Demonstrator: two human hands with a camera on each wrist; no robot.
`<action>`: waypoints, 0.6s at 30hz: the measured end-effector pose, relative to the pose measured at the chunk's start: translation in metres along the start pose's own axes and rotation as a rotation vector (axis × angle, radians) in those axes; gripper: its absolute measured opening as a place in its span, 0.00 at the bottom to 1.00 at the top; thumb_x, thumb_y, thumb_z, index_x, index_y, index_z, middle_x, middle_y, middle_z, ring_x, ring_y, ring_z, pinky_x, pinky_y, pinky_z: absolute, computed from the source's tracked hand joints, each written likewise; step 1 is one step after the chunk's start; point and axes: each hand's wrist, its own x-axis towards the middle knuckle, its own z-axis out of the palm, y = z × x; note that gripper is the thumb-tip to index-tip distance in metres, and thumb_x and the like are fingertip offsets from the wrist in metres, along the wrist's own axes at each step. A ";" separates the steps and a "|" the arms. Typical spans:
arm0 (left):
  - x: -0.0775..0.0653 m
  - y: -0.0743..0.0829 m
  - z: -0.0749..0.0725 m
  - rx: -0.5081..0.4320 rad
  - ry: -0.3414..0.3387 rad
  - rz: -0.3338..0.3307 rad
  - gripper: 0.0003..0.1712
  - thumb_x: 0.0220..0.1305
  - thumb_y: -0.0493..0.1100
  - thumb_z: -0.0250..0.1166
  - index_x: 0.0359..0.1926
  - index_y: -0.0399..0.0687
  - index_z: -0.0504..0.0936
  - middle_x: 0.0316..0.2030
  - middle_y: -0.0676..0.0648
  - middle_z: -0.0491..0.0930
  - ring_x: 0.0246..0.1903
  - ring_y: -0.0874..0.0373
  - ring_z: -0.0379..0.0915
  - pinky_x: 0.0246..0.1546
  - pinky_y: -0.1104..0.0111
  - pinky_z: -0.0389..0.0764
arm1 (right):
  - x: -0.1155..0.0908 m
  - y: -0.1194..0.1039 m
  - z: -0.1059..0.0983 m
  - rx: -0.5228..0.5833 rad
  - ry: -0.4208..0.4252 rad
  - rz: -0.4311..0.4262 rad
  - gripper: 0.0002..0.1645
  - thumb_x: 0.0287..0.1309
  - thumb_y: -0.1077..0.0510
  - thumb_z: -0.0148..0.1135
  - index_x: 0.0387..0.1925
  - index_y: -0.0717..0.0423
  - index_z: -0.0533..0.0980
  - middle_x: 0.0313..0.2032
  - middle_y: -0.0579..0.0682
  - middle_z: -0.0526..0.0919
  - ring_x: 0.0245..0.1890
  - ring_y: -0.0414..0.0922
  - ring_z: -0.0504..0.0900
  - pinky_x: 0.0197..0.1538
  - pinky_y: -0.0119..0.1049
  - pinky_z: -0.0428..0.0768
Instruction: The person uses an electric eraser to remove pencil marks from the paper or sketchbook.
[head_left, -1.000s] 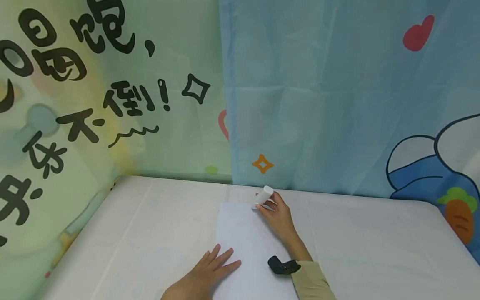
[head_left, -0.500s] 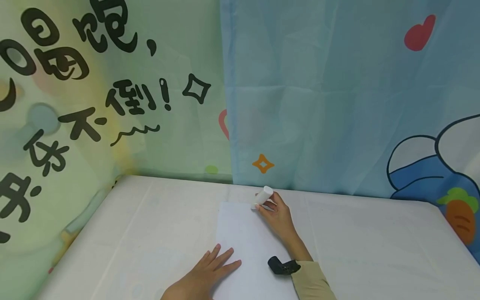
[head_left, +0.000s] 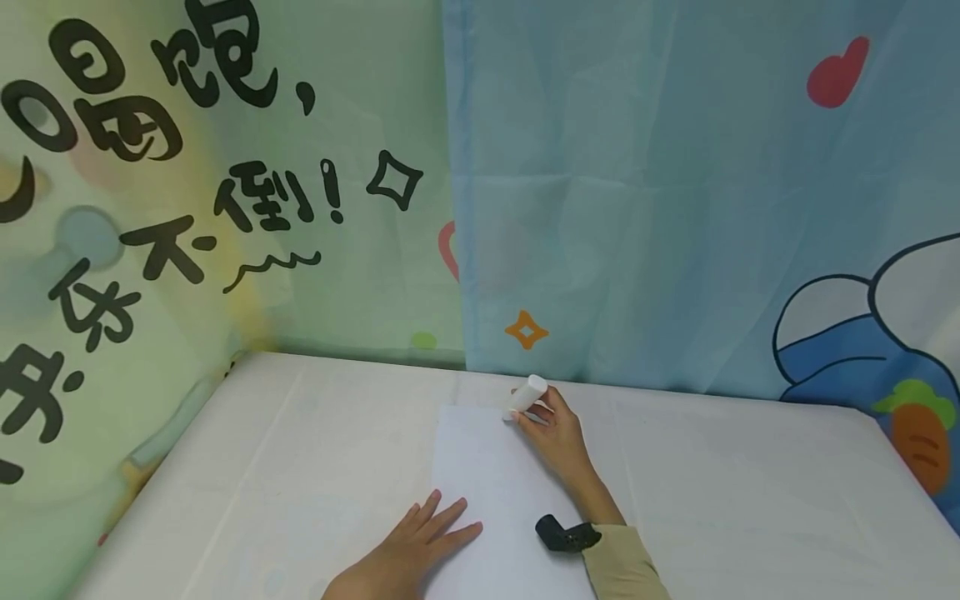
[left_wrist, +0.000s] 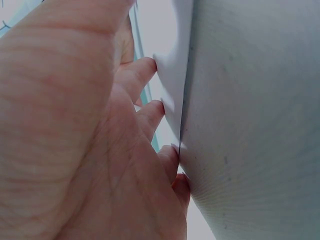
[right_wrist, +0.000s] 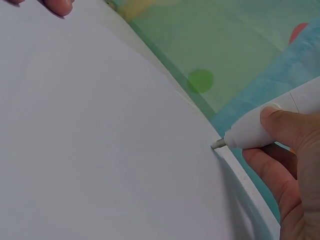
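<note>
A blank white sheet of paper (head_left: 498, 475) lies lengthwise on the white table. My left hand (head_left: 408, 542) rests on its left edge, fingers straight and spread; in the left wrist view the fingertips (left_wrist: 157, 107) touch the paper. At the sheet's far right corner, my right hand (head_left: 557, 433) pinches a thick white pen-shaped tool, which looks like an electric eraser (head_left: 529, 392). It is tilted, its back end up and to the right. In the right wrist view its narrow grey tip (right_wrist: 218, 144) meets the paper near the edge, and my thumb lies on a button.
A white cloth (head_left: 720, 483) covers the table. Behind it hangs a blue curtain (head_left: 637, 208), and a green printed one (head_left: 360, 275) with black characters hangs at the left. A black wrist camera (head_left: 566, 533) is strapped at my right sleeve (head_left: 626, 567).
Both hands and the electric eraser keep nearly the same place and pose. Only the head view shifts very slightly.
</note>
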 end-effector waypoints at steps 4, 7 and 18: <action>0.000 -0.001 0.001 0.016 0.009 0.012 0.51 0.55 0.69 0.65 0.75 0.63 0.56 0.76 0.49 0.52 0.74 0.40 0.43 0.69 0.45 0.55 | 0.000 0.000 0.000 -0.003 0.003 -0.005 0.29 0.53 0.74 0.66 0.57 0.71 0.68 0.51 0.68 0.78 0.49 0.63 0.81 0.51 0.35 0.81; -0.001 -0.001 0.002 0.024 0.016 0.018 0.50 0.56 0.70 0.64 0.75 0.64 0.56 0.76 0.49 0.52 0.74 0.39 0.44 0.69 0.45 0.56 | 0.000 0.001 0.000 -0.012 0.009 -0.011 0.29 0.52 0.74 0.67 0.57 0.71 0.69 0.51 0.67 0.78 0.49 0.62 0.82 0.51 0.35 0.81; 0.000 -0.001 0.002 -0.001 0.010 0.010 0.50 0.56 0.69 0.64 0.75 0.65 0.56 0.76 0.49 0.52 0.74 0.39 0.43 0.69 0.44 0.54 | -0.001 0.002 -0.001 -0.010 0.019 0.003 0.29 0.52 0.74 0.67 0.56 0.70 0.70 0.51 0.66 0.79 0.48 0.51 0.83 0.49 0.33 0.81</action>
